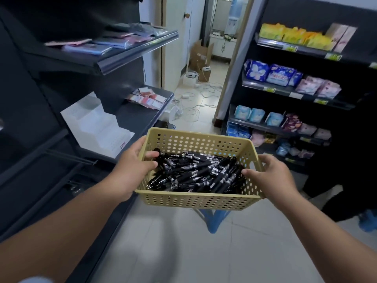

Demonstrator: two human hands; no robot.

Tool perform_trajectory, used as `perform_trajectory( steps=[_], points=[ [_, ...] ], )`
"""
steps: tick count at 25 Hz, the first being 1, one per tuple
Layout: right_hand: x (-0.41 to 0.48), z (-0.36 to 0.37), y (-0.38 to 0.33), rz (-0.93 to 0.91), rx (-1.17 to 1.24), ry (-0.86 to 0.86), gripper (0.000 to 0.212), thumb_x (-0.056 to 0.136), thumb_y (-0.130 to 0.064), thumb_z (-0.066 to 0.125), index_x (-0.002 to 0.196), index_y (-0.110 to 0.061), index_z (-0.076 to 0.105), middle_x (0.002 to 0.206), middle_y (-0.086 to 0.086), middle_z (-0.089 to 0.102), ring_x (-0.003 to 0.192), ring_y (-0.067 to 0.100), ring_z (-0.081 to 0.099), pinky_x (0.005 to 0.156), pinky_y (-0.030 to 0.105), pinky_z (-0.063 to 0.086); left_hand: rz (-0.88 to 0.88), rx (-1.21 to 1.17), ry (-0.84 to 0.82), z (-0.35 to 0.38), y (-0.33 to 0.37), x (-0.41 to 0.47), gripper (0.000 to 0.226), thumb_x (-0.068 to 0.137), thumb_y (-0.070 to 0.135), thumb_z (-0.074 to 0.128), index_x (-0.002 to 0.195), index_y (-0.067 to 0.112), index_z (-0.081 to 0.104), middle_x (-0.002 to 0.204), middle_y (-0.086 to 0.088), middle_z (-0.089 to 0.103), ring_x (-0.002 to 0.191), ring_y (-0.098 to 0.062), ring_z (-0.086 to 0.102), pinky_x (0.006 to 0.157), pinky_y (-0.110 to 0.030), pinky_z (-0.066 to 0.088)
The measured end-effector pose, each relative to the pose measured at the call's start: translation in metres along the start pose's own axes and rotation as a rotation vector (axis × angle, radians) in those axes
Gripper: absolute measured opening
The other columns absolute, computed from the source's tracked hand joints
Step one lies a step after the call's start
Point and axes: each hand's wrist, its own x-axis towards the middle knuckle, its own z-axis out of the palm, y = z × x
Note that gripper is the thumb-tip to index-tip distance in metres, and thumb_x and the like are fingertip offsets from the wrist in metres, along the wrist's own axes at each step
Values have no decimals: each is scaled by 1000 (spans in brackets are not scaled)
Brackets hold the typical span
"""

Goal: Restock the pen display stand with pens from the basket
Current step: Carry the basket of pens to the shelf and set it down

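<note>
Now the left hand [132, 170] and right hand [273, 176] are carrying the basket [195, 199] of pens [195, 170], fingers [152, 154] clamped on its rims; next, I reckon, setting it by the stand [95, 127].

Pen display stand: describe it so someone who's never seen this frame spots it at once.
Go to the black metal shelving unit on the left and take its middle shelf. At the shelf's near end, just left of the beige perforated plastic basket, stands the white plastic pen display stand. Unlike the flat pink-and-white packets farther along, it is all white and stepped like stairs.
</note>
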Motion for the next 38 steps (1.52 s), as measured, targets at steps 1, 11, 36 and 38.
perform_trajectory(
  steps=[1,11,36,38],
  points=[
    [19,2,-3,-8,-3,5,63,73,-36,83,129,-24,57,107,-2,67,91,21,65,76,45,58,-2,2,-2,4,6,17,70,88,-9,54,140,36,41,113,5,66,88,-22,67,78,-41,57],
    [204,50,-44,-150,40,-159,61,73,-34,83,128,-22,58,101,-3,68,88,19,66,82,43,56,-28,41,248,35,32,150,66,86,-4,57,137,35,45,98,6,62,95,-23,64,80,-37,52],
    [419,240,-206,-267,331,-812,76,75,-7,80,139,-24,41,121,-2,64,102,22,68,83,44,58,-89,-31,580,-43,28,330,63,86,1,61,133,40,45,115,9,64,105,-14,62,89,-37,51],
    [432,249,-211,-301,354,-837,64,76,-1,78,129,-25,51,111,-1,71,98,24,70,86,49,57,-82,-27,581,-46,29,346,62,86,1,61,132,40,46,115,10,64,103,-11,62,84,-31,50]
  ],
)
